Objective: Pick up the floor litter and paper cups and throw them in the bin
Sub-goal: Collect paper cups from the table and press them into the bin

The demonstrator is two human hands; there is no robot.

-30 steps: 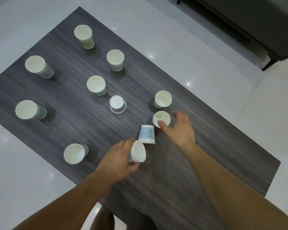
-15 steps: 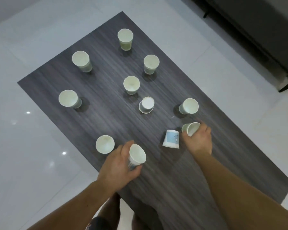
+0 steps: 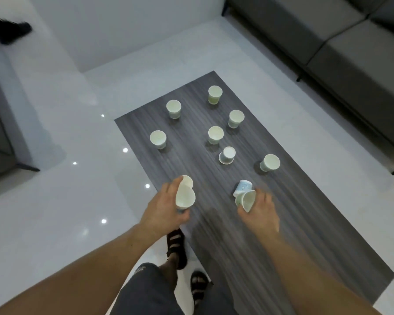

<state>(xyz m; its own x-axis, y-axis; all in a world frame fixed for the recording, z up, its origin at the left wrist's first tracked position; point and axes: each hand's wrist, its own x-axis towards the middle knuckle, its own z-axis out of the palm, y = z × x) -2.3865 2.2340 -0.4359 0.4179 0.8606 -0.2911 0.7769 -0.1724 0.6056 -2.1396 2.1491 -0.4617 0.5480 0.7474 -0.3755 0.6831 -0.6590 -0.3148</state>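
Note:
Several paper cups stand on a dark wood table [image 3: 282, 223]. My left hand [image 3: 163, 208] grips a white paper cup [image 3: 185, 197], tilted with its mouth toward me, just in front of another cup [image 3: 188, 180] near the table's left edge. My right hand [image 3: 262, 212] holds a second paper cup [image 3: 247, 201], also tilted, right beside an upside-down blue-printed cup [image 3: 243, 187]. Farther back stand an upside-down cup [image 3: 227, 155] and several upright ones, such as the cup [image 3: 270, 162] at the right. No bin is in view.
A grey sofa [image 3: 341, 48] runs along the right and back. A dark cabinet [image 3: 0, 133] stands at the left. Another person's foot [image 3: 9, 30] shows at the top left. My sandalled feet [image 3: 187, 264] stand on the glossy white floor [image 3: 55, 223] by the table's near corner.
The view has pulled back and up. My right hand has lifted its cup off the table and tilted it. My left hand moved its cup up toward the cup at the table's left edge.

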